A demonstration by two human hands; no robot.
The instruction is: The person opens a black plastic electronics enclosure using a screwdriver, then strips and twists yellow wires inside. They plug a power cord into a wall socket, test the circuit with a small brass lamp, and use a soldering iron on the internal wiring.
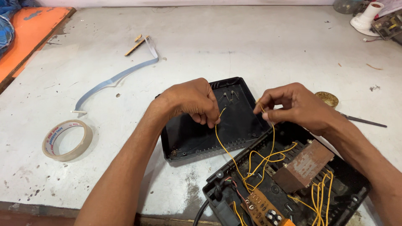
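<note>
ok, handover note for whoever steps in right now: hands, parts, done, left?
Left hand: pinching the free end of one thin yellow wire.
Right hand: pinching a second yellow wire.
Both wires run down into the open black plastic case, beside the rusty brown transformer and small brown circuit board.
Done: black lid is off, lying inside-up on the white table.
Left: wire ends are apart, not joined; lid not refitted.

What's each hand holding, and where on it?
Left hand pinches the free end of one yellow wire. Right hand pinches the end of another yellow wire. Both run down into the open black case.
</note>
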